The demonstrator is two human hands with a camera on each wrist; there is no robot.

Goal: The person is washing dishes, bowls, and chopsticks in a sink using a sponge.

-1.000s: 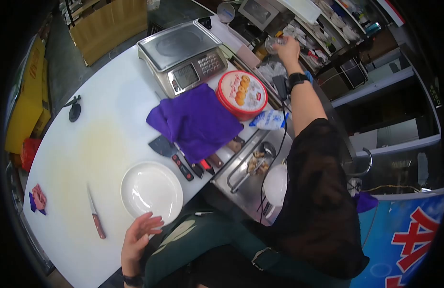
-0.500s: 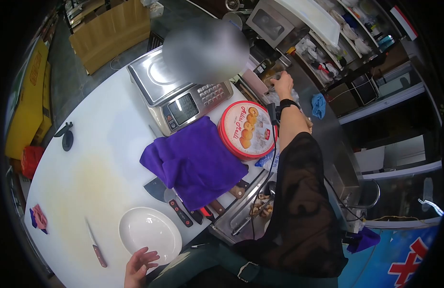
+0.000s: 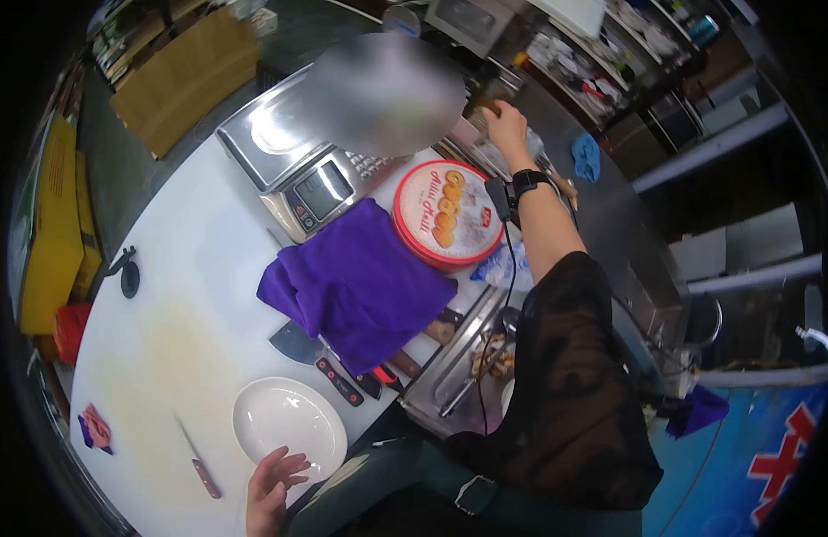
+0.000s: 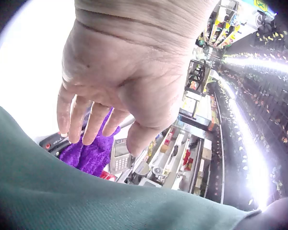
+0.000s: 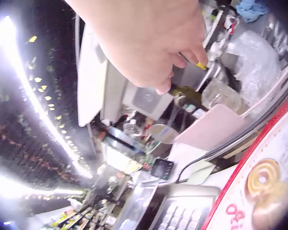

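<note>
Since the first frame, the right hand [image 3: 508, 130] has moved off the clear container [image 5: 223, 96] and now reaches to the olive bottle [image 5: 186, 97]. We locate this bottle at the steel counter's [image 3: 624, 210] far left edge, beside the pink board [image 5: 213, 128]. The right fingers are bent; we cannot tell whether they pinch the bottle. Nearer, we find the red-rimmed tin [image 3: 448, 213] at the right edge of the white table [image 3: 150, 313]. At its near edge, the left hand [image 3: 272, 488], fingers slightly spread, is positioned at the white plate's [image 3: 288, 421] near rim.
</note>
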